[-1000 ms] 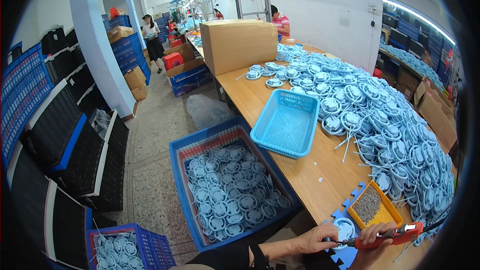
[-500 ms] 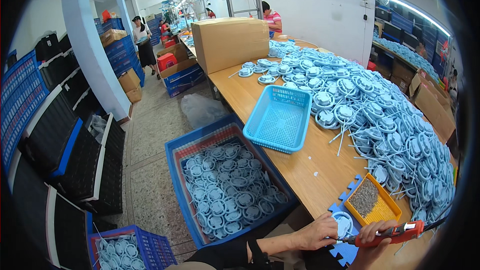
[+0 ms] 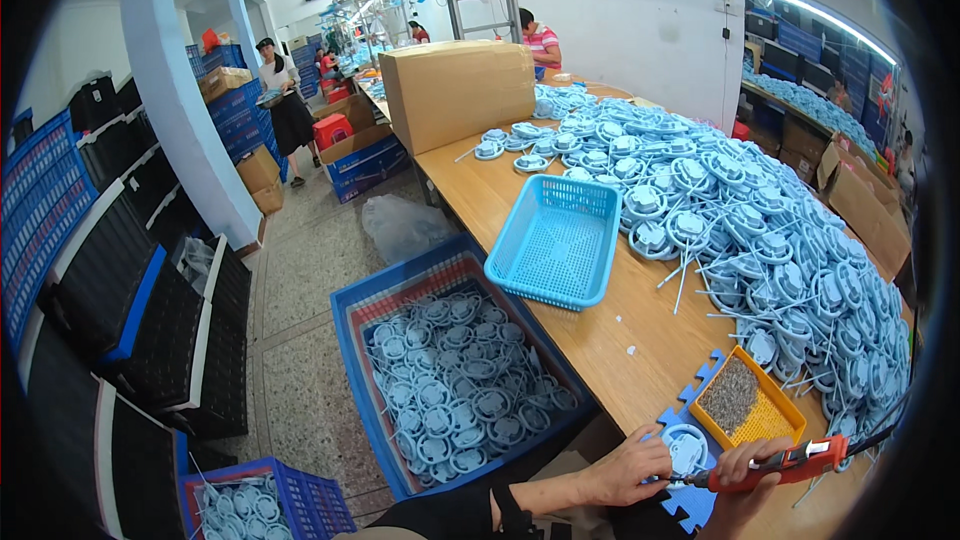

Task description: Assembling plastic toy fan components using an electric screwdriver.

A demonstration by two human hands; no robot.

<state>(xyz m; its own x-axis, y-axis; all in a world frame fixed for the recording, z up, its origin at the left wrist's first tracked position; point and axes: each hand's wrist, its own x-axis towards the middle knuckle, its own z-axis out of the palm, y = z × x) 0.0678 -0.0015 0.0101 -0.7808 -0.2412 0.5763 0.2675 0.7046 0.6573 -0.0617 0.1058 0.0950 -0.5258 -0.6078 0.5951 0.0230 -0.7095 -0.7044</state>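
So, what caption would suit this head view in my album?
Right hand gripping a red power tool, left hand at a pale-blue round part, beside a yellow tray.

1 red screwdriver [image 3: 815,462], 1 yellow tray [image 3: 768,424], 1 turquoise basket [image 3: 556,248].

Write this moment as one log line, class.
right hand: gripping red power tool; left hand: at its tip, by pale blue part; yellow tray: small grey pieces
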